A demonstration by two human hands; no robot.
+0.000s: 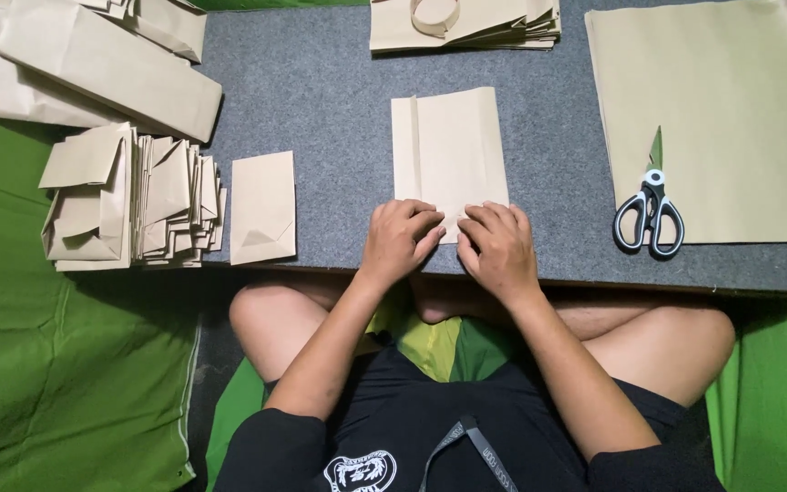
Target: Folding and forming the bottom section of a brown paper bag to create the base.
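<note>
1. A low counter topped in grey felt-like cloth spans the view, with green fabric spread on the floor to either side of it.
2. A large sheet of tan paper lies flat at the counter's right end.
3. Long folded paper sleeves lie heaped at the far left corner.
4. A folded tan paper piece sits at the counter's centre, upright to the viewer, with a narrow flap creased along its left side; its near edge reaches the counter's front edge.
5. A stack of finished folded bags stands on edge at the left, and a single flat bag lies just beside it.
6. A smaller pile of folded paper, with a paper ring on top, rests at the far edge.
7. The left hand presses on the near left corner of the central piece, fingers curled down in a closed grip on the paper.
8. The right hand does likewise on the near right corner, fingertips almost touching those of the left.
9. Black-and-white scissors lie shut on the large sheet's near left corner.
</note>
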